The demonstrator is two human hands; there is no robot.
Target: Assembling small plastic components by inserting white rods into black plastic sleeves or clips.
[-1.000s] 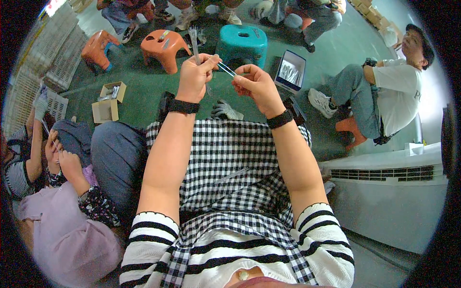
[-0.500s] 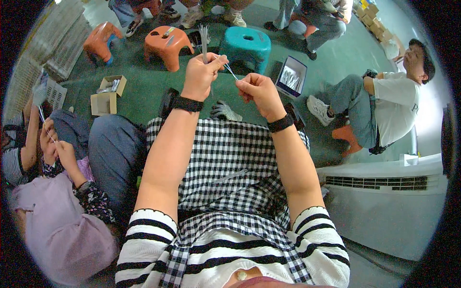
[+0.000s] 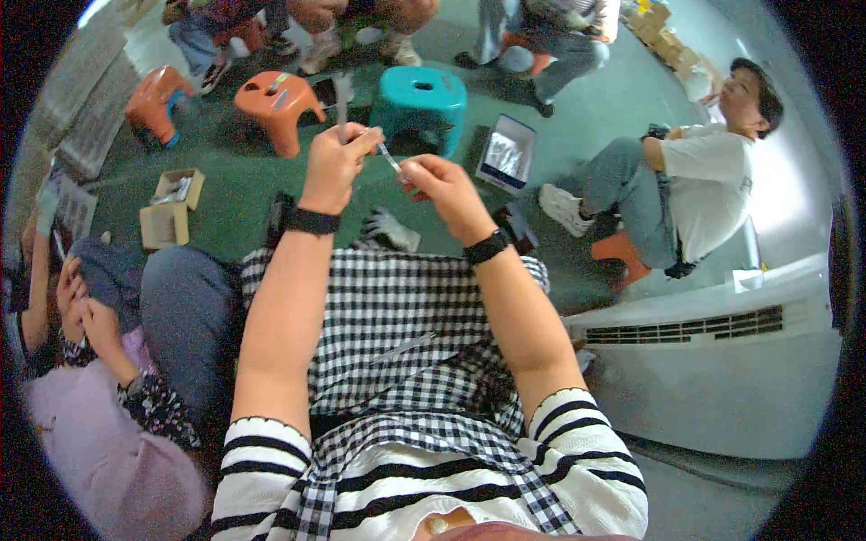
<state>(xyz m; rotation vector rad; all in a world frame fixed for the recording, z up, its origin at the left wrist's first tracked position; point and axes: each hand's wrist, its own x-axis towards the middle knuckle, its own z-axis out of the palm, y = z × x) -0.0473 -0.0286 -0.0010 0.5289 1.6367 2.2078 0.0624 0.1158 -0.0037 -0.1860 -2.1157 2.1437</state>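
Note:
My left hand (image 3: 332, 173) is closed round a bundle of thin, whitish, translucent strips (image 3: 343, 95), whose ends stick up above the fist. A few slim strips (image 3: 390, 160) run from its fingertips to my right hand (image 3: 444, 191), which pinches their other end between thumb and fingers. Both hands are raised over the floor, beyond my checked apron (image 3: 406, 298). On the apron in my lap lie some loose pale strips (image 3: 404, 347). Blur and size keep me from telling the strips' exact kind.
A grey glove (image 3: 391, 231) lies past my knees. Beyond stand a teal stool (image 3: 419, 95), orange stools (image 3: 275, 104), an open box of strips (image 3: 508, 153) and a small carton (image 3: 165, 225). People sit around; one at left (image 3: 108, 433) is close. A white vented unit (image 3: 695, 388) is at right.
The view has shifted, so the surroundings sit lower and farther left. Both hands keep their grip, and the strips stay stretched between them.

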